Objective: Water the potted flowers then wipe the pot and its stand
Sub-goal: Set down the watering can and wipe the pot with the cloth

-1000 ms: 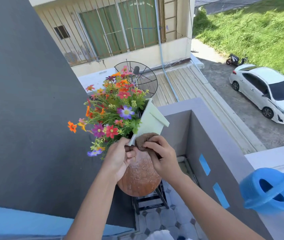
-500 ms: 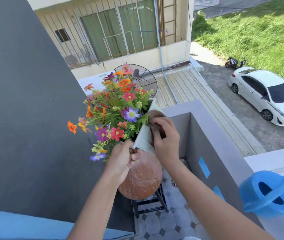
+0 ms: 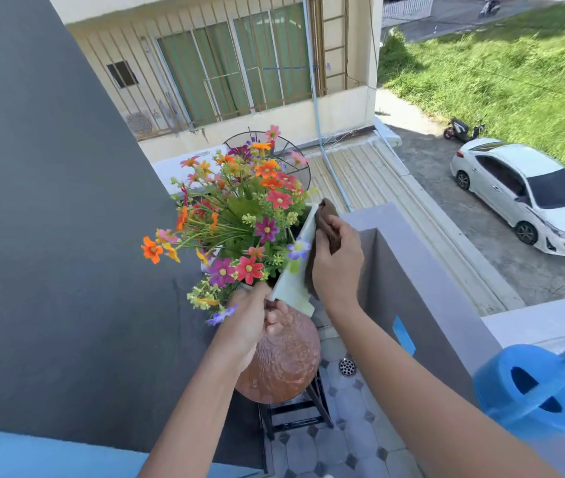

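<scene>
Balcony: one pot (image 3: 295, 270), left hand (image 3: 250, 319) gripping it, right hand (image 3: 338, 260) clutching one cloth (image 3: 327, 222).

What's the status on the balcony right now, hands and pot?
Left hand grips white pot corner. Right hand presses brown cloth on pot's side. Stand unwiped, nothing blocking.

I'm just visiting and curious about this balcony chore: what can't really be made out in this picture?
All from the head view:
- Soil and any water in the white planter: hidden by the flowers.
- Black stand: mostly hidden behind the brown round pot and left arm.
- Brown cloth: largely covered by the right hand.
- Blue watering can: blurred, its spout cut off by the right edge.
- Left hand fingertips: hidden against the planter.
</scene>
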The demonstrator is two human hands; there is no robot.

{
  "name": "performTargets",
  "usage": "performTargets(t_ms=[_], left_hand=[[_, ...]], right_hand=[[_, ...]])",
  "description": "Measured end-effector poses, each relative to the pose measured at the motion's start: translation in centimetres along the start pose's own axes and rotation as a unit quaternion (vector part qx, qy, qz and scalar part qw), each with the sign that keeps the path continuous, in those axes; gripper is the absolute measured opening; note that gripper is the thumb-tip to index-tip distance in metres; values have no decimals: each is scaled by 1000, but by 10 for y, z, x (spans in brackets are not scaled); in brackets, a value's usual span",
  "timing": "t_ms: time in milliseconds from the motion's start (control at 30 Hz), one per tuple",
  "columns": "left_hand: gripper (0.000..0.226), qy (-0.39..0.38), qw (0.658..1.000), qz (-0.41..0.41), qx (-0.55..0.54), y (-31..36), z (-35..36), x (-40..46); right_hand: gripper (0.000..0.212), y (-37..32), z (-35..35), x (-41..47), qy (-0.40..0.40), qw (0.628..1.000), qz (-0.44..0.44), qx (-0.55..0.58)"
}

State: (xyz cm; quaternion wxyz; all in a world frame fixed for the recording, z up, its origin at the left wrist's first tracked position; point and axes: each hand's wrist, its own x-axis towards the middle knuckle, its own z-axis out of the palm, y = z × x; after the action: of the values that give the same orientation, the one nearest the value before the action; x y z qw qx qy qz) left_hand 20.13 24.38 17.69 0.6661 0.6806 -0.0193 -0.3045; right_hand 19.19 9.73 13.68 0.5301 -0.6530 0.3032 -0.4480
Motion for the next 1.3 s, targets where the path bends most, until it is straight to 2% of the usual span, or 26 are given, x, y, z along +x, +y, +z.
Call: performTargets(t_ms=[100,267,367,500,700,800,900,1000,1100,1167,1233,1300], left_hand=[[25,5,1000,-9,-9,3,-1,3],[27,18,999,-8,-48,12,-6,6],[27,18,999,-2,-32,11,-7,3],[27,-4,1000,-2,-23,9,-4,4],[26,-47,998,-5,-47,9,-2,-2],[31,-55,998,10,-21,9,-2,-4],[32,-44,999,2,6,9,-5,1],[42,-29,1000,0,5,12,-5,7],[27,-14,999,2,-34,18,-1,12],[25,-10,999,10,-51,22,-1,13],[27,-10,998,16,-53,25,-2,13],[27,-18,999,20,-40,27,-4,12]], right_hand=[[26,-12,2,-14,-39,999,-11,29],[26,26,-17,-62,-150,979,-139,12],[29,37,-26,-78,-181,975,-130,12],[32,11,-17,-69,-165,974,-150,36],[23,-19,-11,-3,-35,996,-73,32],[22,-16,-11,28,-15,999,-29,10],[24,-15,-11,32,-20,1000,4,-6],[26,-18,-10,5,-26,999,-20,23],[25,-8,-10,-36,-99,991,-90,19],[30,13,-14,-56,-156,981,-118,-1],[32,31,-21,-64,-181,979,-95,-20],[32,37,-27,-65,-172,984,-45,-19]])
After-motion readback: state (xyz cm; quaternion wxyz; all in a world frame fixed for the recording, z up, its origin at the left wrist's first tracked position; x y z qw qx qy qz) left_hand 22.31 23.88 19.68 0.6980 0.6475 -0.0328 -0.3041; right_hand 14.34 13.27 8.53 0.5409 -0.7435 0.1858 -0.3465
